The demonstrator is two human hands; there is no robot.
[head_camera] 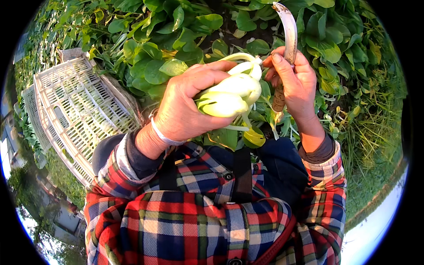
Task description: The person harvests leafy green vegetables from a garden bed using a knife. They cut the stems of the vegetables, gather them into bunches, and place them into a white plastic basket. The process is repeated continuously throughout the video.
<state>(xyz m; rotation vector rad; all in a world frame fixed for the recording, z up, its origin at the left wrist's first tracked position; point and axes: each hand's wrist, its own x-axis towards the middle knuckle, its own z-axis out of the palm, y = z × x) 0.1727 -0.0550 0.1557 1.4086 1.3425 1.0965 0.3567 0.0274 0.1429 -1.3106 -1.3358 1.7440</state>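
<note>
My left hand is wrapped around a bunch of pale-stemmed bok choy, its pale stem bases pointing right. My right hand grips a curved sickle knife by its wooden handle. The blade points up and away from me, with dirt on its tip. My right fingertips are close to the cut end of the bok choy; whether they touch it I cannot tell. Below the bunch lie loose leaves, among them a yellowing leaf.
A white slatted plastic crate stands at my left, greens showing through its slats. Growing leafy plants fill the ground ahead and to the right. Tall grass borders the right side. My knees are bent close beneath my hands.
</note>
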